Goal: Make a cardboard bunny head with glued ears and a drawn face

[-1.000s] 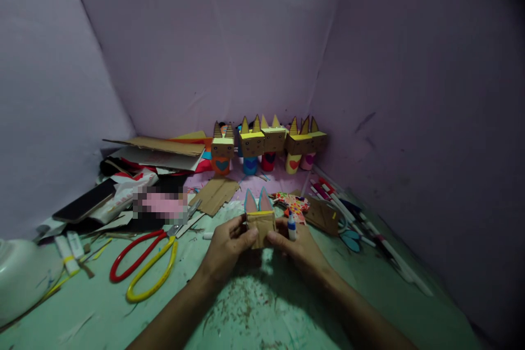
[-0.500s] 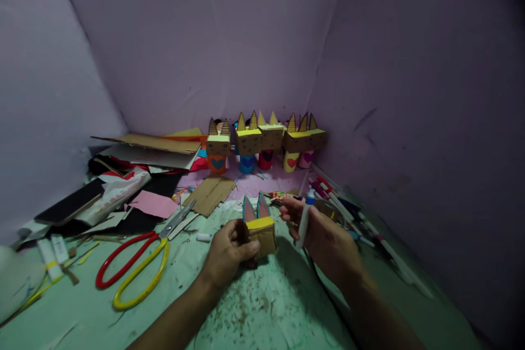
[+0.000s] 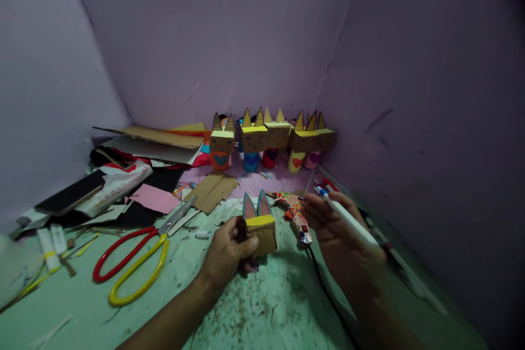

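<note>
My left hand (image 3: 227,249) is closed on a small cardboard box head (image 3: 263,236) with a yellow top and two pointed ears, pink inside with blue edges. The thumb presses its front face, which shows no drawing. In my right hand (image 3: 338,238) a white marker (image 3: 348,217) with a blue end lies slanted across the palm under the thumb, the other fingers loosely extended. Between the hands, a patterned glue gun (image 3: 294,212) rests on the table, its black cord (image 3: 322,279) running toward me.
Several cardboard animal figures with eared box heads, such as an orange one (image 3: 220,161), stand at the back wall. Large scissors (image 3: 162,236) lie open at left, beside a cardboard piece (image 3: 213,191) and pink paper (image 3: 153,198). Pens (image 3: 414,279) line the right wall.
My right hand has moved right and turned, tilting the marker from near upright to slanted, and the glue gun shows more. My left hand still holds the box head.
</note>
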Available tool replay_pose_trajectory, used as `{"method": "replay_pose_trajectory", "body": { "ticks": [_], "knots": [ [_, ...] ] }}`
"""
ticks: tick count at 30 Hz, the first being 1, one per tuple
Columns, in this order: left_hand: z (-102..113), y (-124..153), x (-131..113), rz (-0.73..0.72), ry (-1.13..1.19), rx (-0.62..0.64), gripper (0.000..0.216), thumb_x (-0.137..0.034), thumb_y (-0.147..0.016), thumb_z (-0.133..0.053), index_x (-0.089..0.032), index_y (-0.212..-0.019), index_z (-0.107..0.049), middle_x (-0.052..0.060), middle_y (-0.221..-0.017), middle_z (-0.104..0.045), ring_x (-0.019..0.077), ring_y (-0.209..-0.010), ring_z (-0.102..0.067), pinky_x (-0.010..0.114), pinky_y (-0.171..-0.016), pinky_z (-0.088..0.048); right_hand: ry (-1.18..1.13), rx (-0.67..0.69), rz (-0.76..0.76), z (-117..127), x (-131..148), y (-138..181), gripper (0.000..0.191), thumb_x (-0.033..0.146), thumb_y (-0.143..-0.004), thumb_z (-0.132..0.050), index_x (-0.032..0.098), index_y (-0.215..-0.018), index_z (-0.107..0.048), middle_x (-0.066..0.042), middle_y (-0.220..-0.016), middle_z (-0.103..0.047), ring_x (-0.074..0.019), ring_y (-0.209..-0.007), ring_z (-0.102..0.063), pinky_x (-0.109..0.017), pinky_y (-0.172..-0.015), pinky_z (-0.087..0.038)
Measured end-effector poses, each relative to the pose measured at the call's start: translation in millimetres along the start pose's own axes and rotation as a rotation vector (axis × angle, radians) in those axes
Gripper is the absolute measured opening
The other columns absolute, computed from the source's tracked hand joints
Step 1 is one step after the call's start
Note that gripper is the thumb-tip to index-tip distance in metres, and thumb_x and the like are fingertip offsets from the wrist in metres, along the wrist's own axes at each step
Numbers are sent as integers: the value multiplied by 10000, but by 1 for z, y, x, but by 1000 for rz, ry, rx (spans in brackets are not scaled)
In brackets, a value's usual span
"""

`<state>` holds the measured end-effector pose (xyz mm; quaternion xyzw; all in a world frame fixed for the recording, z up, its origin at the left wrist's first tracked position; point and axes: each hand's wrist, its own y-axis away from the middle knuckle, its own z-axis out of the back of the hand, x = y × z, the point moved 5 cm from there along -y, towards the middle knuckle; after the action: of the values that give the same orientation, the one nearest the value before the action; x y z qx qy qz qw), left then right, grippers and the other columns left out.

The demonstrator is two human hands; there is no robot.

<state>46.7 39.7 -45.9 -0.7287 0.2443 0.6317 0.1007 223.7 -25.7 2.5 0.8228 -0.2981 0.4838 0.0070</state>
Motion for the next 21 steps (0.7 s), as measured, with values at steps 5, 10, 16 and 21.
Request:
{"method": "replay_pose_trajectory", "body": {
  "ticks": [5, 10, 16, 21],
  "knots": [
    [-3, 1, 2, -22, 8, 61, 496, -358, -609, -710, -142, -1013, -522, 65, -886, -630, 143, -581, -591, 200, -364, -434, 437, 16, -154, 1, -31, 4, 390, 256, -623, -788, 248, -918, -533, -56, -969, -731, -239, -924, -672, -379, -809, -496],
    [-7, 2, -1, -50, 20, 122, 456, -307, -586, -721, -149, -968, -529, 91, -973, -640, 223, -829, -624, 250, -573, -510, 523, 4, -145, -1, -33, 3, 412, 372, -607, -781, 226, -876, -506, -14, -782, -689, -183, -678, -640, -292, -620, -489],
    [-9, 2, 1, -106, 34, 179, 505, -210, -578, -718, -126, -1046, -548, 114, -1018, -660, 276, -956, -608, 367, -836, -477, 504, -4, -151, -7, -31, 1, 439, 257, -512, -820, 224, -823, -512, 38, -698, -614, -142, -612, -579, -242, -560, -458],
    [-11, 2, 4, -87, 49, 170, 528, -150, -556, -704, -131, -1061, -550, 103, -1004, -673, 277, -974, -612, 366, -854, -465, 517, 25, -123, -6, -31, 1, 412, 235, -516, -803, 226, -799, -505, 47, -663, -595, -135, -594, -560, -236, -552, -444]
  ]
}}
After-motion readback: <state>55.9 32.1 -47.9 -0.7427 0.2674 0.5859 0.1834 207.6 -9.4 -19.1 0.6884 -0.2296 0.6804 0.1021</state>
